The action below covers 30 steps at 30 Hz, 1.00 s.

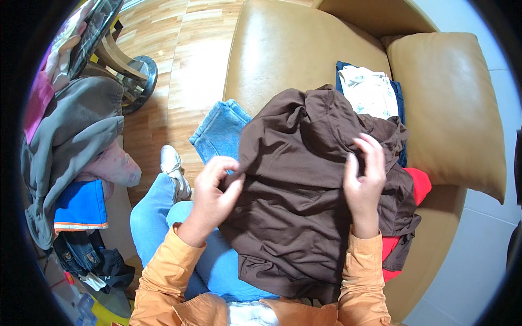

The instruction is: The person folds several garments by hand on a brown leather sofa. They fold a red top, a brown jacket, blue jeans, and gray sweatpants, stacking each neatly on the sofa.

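A dark brown garment (293, 195), made of thin, slightly glossy cloth, lies rumpled across my lap and the sofa seat. Its upper end is bunched, with gathered folds towards the right. At its left edge, my left hand (216, 191) pinches the cloth between thumb and fingers. My right hand (364, 179) hovers over the garment's right side, thumb and fingers apart with no cloth visibly gripped. Folded light-blue denim (222, 132) pokes out from beneath the left edge. Red cloth (416, 183) shows under the right side.
Beyond the garment, a folded white patterned cloth (369, 91) rests on navy cloth (399, 95) beside a tan cushion (444, 110) on the tan sofa (293, 49). To my left hang or lie grey trousers (77, 118), a blue cloth (81, 203) and dark denim (79, 252). A round-based stand (142, 81) is behind.
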Tool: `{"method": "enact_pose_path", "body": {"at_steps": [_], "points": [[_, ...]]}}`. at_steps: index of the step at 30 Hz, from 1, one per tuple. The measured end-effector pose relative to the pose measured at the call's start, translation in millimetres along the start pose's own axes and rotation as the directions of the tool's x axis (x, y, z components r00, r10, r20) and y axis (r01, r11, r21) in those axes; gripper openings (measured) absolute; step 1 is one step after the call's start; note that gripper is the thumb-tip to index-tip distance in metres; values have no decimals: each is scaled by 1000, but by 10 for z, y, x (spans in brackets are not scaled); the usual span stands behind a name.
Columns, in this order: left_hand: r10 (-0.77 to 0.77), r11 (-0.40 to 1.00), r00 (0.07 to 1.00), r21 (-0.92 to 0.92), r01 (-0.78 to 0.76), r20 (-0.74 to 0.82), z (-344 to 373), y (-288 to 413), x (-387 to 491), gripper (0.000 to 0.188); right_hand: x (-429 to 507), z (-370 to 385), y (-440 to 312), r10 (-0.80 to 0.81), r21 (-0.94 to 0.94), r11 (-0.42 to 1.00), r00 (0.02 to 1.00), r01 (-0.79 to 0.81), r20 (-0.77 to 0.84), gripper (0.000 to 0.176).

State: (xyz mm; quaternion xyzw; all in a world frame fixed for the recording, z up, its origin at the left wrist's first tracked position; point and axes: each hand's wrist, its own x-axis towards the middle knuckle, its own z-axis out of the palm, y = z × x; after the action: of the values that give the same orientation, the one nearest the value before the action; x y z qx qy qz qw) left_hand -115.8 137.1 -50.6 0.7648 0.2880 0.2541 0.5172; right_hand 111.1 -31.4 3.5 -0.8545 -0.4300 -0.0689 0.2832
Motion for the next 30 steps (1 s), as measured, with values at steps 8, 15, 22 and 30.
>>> {"method": "enact_pose_path", "body": {"at_steps": [8,15,22,30], "points": [[286,938,875,72,-338,392,394,307,-299,18,486,699,-434,-362,111,932,871,345,333,50],[286,944,842,17,-329,457,294,282,-404,20,428,549,-89,-227,-88,946,832,311,507,24],[39,996,993,-84,-30,114,293,175,103,55,248,85,-73,-148,463,886,963,28,226,18],[31,951,884,-287,118,467,525,91,453,26,149,-275,-261,154,750,641,985,-164,83,36]]}}
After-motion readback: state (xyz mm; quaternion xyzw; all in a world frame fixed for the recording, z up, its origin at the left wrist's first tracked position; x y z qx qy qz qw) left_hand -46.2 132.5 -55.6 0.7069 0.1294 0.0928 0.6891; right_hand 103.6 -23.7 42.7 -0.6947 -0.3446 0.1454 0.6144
